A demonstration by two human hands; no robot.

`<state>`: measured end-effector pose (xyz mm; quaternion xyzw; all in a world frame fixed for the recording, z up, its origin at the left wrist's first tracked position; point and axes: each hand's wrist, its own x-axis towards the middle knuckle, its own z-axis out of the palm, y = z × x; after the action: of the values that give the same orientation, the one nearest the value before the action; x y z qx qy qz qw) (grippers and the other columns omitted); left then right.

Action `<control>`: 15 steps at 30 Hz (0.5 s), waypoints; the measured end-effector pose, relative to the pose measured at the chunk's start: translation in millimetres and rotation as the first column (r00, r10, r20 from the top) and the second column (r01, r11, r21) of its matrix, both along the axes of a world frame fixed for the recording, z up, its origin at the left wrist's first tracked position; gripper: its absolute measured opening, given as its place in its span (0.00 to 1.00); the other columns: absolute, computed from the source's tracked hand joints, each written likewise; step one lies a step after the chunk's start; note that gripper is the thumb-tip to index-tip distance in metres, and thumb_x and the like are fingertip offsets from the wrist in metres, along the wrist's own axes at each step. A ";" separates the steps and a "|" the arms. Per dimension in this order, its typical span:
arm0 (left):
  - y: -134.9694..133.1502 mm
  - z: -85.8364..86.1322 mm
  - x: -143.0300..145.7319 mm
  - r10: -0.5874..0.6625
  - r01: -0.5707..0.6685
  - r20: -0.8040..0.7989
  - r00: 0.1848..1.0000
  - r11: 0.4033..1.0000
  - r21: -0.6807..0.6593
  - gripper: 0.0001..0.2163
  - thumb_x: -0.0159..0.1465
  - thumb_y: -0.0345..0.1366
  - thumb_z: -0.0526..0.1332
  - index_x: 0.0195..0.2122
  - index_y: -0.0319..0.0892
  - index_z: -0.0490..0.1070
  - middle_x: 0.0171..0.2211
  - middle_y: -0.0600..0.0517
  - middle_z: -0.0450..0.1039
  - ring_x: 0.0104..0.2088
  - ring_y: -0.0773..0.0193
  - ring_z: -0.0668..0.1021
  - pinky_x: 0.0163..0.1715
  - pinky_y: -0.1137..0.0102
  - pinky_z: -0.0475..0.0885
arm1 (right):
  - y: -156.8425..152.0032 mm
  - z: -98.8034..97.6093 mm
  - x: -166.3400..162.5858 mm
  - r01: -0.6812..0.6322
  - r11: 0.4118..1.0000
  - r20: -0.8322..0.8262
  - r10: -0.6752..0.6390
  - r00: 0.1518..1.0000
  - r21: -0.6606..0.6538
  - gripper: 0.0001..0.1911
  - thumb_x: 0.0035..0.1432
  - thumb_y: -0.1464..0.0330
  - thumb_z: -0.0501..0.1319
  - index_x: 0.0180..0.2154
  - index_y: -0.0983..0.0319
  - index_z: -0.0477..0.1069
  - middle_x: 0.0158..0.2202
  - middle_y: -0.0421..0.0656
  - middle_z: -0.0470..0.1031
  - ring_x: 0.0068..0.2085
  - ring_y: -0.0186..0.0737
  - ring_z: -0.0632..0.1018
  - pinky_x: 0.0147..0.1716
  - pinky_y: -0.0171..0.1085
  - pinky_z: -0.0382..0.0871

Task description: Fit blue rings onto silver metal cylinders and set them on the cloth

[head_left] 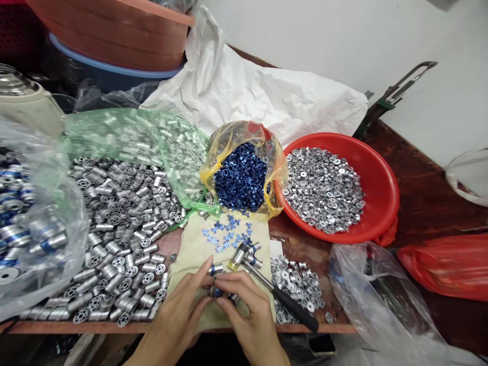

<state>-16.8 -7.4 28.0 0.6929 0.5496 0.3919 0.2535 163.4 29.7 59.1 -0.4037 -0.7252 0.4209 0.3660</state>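
Over a pale cloth [194, 239], my left hand [186, 300] and my right hand [247, 300] meet with fingers pinched on a small metal cylinder with a blue band [216, 292]. My fingers hide much of it. Just beyond the fingertips lies another blue-banded cylinder [216, 268]. A hammer [267, 282] with a black handle lies slanted to the right of my hands, its head close to a few more banded cylinders [254, 260]. Several flat blue three-armed pieces [229, 236] are scattered on the cloth farther off.
Bare metal cylinders [118, 218] cover the table at left, beside a clear bag [57, 218] of banded ones. A yellow bag [280, 178] holds blue pieces. Metal discs fill part of a red basin [381, 203], and a loose pile of discs [299, 287] lies near the hammer.
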 end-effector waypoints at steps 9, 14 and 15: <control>-5.3 -0.1 15.7 -0.063 0.058 0.079 0.995 0.996 0.064 0.27 0.71 0.24 0.55 0.69 0.50 0.55 0.49 0.48 0.79 0.49 0.60 0.81 0.50 0.69 0.76 | -12.5 -1.6 14.3 0.091 0.971 0.249 -0.147 0.957 0.223 0.17 0.70 0.69 0.59 0.58 0.57 0.69 0.46 0.45 0.79 0.47 0.41 0.78 0.47 0.38 0.74; 6.8 5.1 6.9 -0.014 -0.001 0.202 0.979 0.997 0.073 0.16 0.68 0.25 0.60 0.53 0.50 0.71 0.45 0.52 0.79 0.48 0.62 0.80 0.50 0.71 0.74 | 38.0 -16.8 87.9 0.448 0.720 0.513 -0.693 0.507 0.530 0.29 0.66 0.45 0.53 0.36 0.64 0.77 0.36 0.56 0.77 0.38 0.56 0.74 0.38 0.51 0.70; 8.0 6.2 6.0 0.023 -0.029 0.236 0.971 0.999 0.023 0.15 0.69 0.26 0.60 0.52 0.51 0.72 0.46 0.52 0.79 0.49 0.62 0.80 0.50 0.72 0.74 | 47.5 -19.8 100.4 0.441 0.718 0.521 -0.695 0.495 0.538 0.31 0.66 0.44 0.52 0.31 0.62 0.76 0.32 0.54 0.76 0.35 0.54 0.73 0.36 0.51 0.70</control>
<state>-10.8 0.7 34.2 0.6374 0.5195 0.4819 0.3029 263.8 77.2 39.3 -0.6807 -0.6879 -0.0399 0.2485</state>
